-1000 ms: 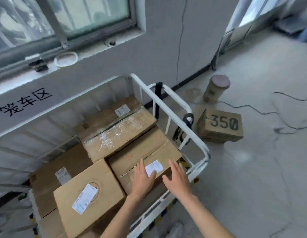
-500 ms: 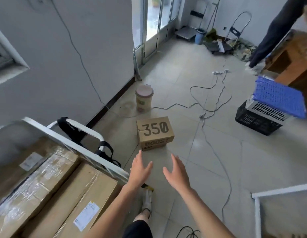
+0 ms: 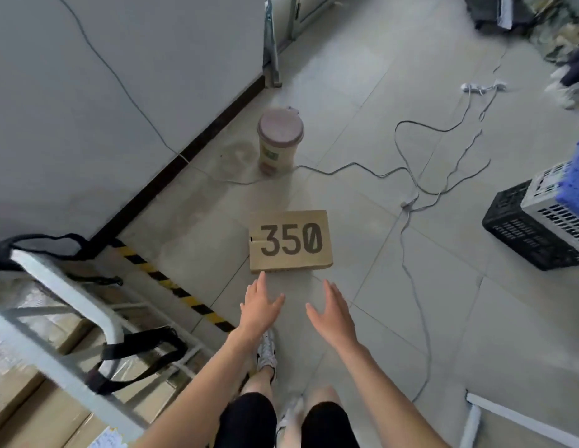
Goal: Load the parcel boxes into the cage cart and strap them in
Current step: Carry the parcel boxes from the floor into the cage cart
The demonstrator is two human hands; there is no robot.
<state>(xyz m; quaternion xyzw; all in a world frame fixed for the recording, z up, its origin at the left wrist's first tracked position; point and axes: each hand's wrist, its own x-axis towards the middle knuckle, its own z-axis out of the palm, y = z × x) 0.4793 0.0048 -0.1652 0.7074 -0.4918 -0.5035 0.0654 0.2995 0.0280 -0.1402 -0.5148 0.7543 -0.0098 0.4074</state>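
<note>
A brown cardboard box marked "350" (image 3: 290, 241) lies flat on the tiled floor in the middle of the view. My left hand (image 3: 258, 308) and my right hand (image 3: 332, 312) hover just short of its near edge, both empty with fingers spread. The left fingertips almost reach the box. The white cage cart (image 3: 68, 295) stands at the lower left with several parcel boxes (image 3: 26, 392) inside. A black strap (image 3: 139, 350) hangs from its rail.
A lidded tub (image 3: 279, 140) stands by the wall beyond the box. Grey cables (image 3: 417, 189) trail across the floor on the right. Stacked black, white and blue crates (image 3: 540, 227) sit at the right edge. Yellow-black tape (image 3: 171, 282) marks the floor. A white frame (image 3: 514, 415) is at lower right.
My hands left the boxes in the cart. The view swung right and down to the floor, and both open hands now reach close to the "350" box.
</note>
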